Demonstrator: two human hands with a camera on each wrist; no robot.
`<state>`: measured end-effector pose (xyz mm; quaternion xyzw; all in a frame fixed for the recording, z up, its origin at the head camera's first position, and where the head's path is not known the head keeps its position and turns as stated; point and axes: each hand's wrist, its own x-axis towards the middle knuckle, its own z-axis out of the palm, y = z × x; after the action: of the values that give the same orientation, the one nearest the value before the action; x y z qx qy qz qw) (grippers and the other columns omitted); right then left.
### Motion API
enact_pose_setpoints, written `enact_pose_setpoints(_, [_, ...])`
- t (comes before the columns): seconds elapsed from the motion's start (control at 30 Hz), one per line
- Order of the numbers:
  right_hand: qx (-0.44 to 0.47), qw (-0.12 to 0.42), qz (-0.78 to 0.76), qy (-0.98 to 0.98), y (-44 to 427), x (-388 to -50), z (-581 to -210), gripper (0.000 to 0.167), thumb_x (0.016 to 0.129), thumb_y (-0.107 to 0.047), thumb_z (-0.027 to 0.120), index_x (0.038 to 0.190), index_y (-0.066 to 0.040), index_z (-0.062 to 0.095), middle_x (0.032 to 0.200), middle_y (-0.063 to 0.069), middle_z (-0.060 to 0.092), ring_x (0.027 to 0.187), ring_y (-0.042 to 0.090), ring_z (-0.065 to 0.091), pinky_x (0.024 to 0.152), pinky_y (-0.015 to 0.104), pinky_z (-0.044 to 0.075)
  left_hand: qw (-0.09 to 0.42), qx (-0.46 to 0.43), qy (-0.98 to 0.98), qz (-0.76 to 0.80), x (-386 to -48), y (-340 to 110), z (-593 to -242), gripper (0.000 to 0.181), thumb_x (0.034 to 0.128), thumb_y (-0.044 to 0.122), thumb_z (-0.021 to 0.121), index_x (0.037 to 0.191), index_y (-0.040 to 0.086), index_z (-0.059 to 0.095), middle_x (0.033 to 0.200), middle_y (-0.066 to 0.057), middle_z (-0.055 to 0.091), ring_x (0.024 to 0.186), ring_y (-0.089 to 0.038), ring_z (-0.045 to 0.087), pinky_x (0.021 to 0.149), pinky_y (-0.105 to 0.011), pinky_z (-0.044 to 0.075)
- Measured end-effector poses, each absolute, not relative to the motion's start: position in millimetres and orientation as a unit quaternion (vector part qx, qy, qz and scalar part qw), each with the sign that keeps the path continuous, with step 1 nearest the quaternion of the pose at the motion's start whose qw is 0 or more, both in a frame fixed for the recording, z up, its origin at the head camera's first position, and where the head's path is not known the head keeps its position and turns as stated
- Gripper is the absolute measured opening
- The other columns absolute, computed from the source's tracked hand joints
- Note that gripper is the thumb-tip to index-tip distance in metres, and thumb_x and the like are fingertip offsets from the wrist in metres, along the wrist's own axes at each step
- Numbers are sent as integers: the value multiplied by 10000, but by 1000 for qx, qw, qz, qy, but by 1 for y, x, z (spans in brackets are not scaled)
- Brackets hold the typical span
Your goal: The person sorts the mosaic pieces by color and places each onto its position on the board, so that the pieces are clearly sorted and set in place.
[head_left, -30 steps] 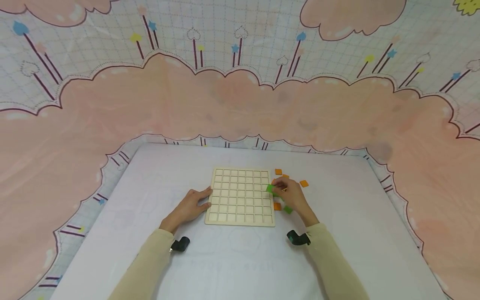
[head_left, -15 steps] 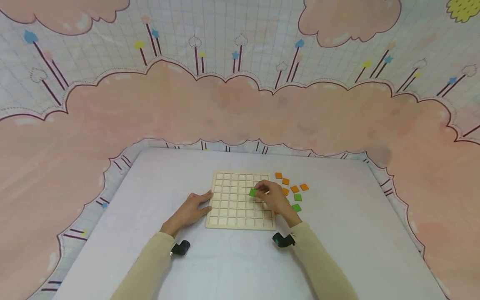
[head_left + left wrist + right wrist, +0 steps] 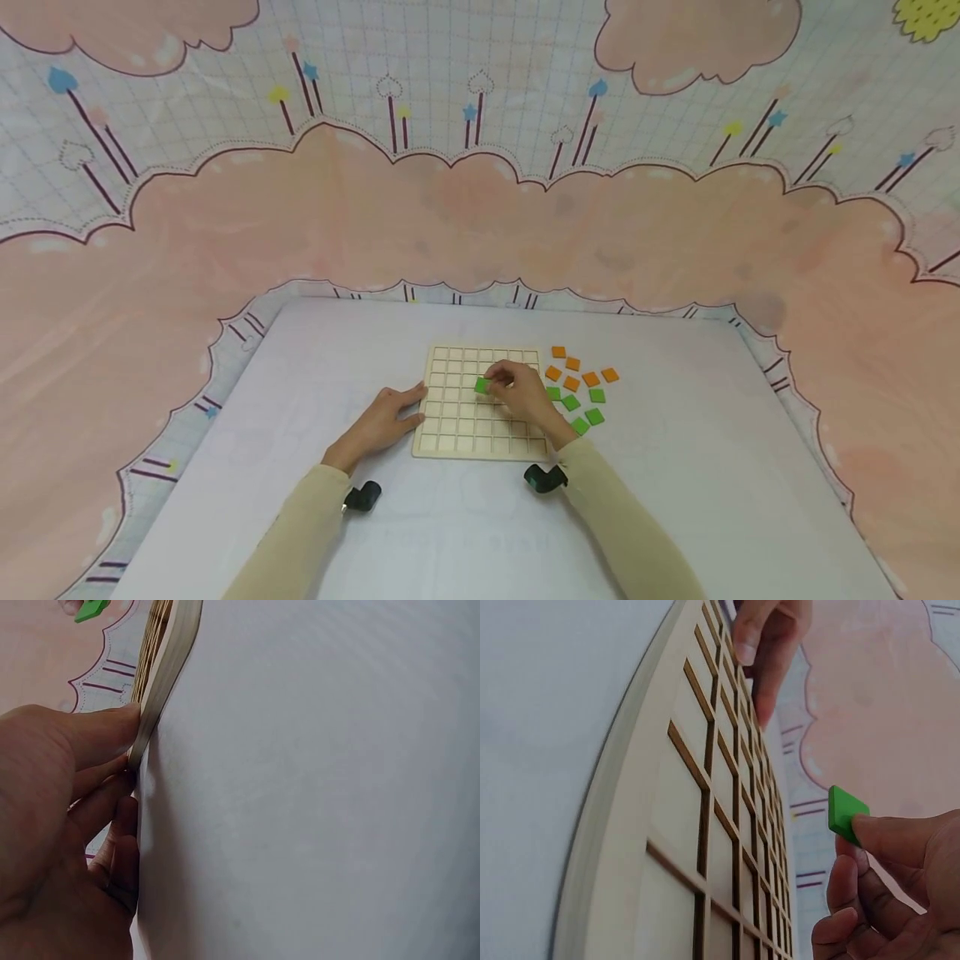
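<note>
A pale wooden grid board [image 3: 450, 450] lies flat on the white table. My right hand [image 3: 525, 396] pinches a green square tile [image 3: 482, 385] between thumb and fingers over the board's middle. In the right wrist view the tile [image 3: 846, 812] is held above the grid, clear of it, by the right hand [image 3: 900, 877]. Thumb and fingertips of my left hand [image 3: 381, 417] touch the board's left edge; the left wrist view shows this hand [image 3: 67, 787] against the board's side [image 3: 169, 667]. Part of the grid is hidden under the right hand.
Right of the board lie several orange tiles [image 3: 591, 379] and several green tiles [image 3: 571, 402], scattered flat on the table [image 3: 675, 433]. A dark wrist camera [image 3: 545, 478] sits at the right wrist, another [image 3: 363, 497] at the left. A patterned cloth [image 3: 450, 217] stands behind.
My right hand has carried the green tile leftward from the loose tiles and the board's right edge to the board's middle, uncovering more loose tiles. The left hand stays at the board's edge.
</note>
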<state>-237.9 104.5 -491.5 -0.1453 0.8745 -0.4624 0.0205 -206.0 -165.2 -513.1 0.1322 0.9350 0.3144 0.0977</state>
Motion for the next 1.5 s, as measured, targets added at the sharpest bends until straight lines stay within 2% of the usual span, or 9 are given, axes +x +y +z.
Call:
enact_pose_setpoints(0.37, [-133, 36, -470, 872, 77, -245, -497, 85, 908, -135, 701, 989, -112, 710, 960, 46, 720, 858, 144, 640, 804, 299, 542, 101, 133, 936, 308, -209, -166, -516, 564, 970, 251, 620, 1484, 129, 424, 1582, 8, 369, 1036, -171, 446, 956, -412, 447])
enact_pose_setpoints(0.7, [-140, 45, -462, 875, 52, -249, -502, 93, 911, -142, 702, 995, -104, 717, 964, 46, 727, 860, 136, 657, 801, 287, 553, 91, 150, 935, 308, -206, -168, -515, 554, 969, 237, 622, 1472, 97, 437, 1571, -32, 381, 1052, -204, 464, 938, -424, 453])
enact_pose_setpoints(1.03, [-145, 46, -443, 884, 34, -254, -504, 92, 919, -167, 693, 983, -112, 729, 949, 29, 730, 855, 122, 653, 793, 283, 548, 98, 145, 932, 317, -207, -168, -517, 556, 967, 255, 624, 1476, 131, 434, 1581, 28, 362, 1023, -163, 436, 978, -451, 453])
enact_pose_setpoints(1.23, [-132, 61, -436, 888, 28, -255, -506, 93, 920, -173, 685, 986, -125, 731, 921, 7, 716, 824, 101, 622, 762, 270, 529, 99, 150, 930, 320, -207, -168, -518, 555, 967, 248, 626, 1474, 130, 434, 1580, 18, 365, 1031, -174, 439, 980, -458, 453])
enact_pose_setpoints(1.5, [-139, 54, -412, 899, 26, -256, -508, 80, 920, -174, 685, 957, -136, 744, 907, -4, 710, 822, 107, 609, 763, 272, 521, 101, 144, 933, 314, -206, -167, -516, 557, 971, 254, 621, 1479, 136, 424, 1586, 22, 356, 1020, -167, 432, 969, -446, 454])
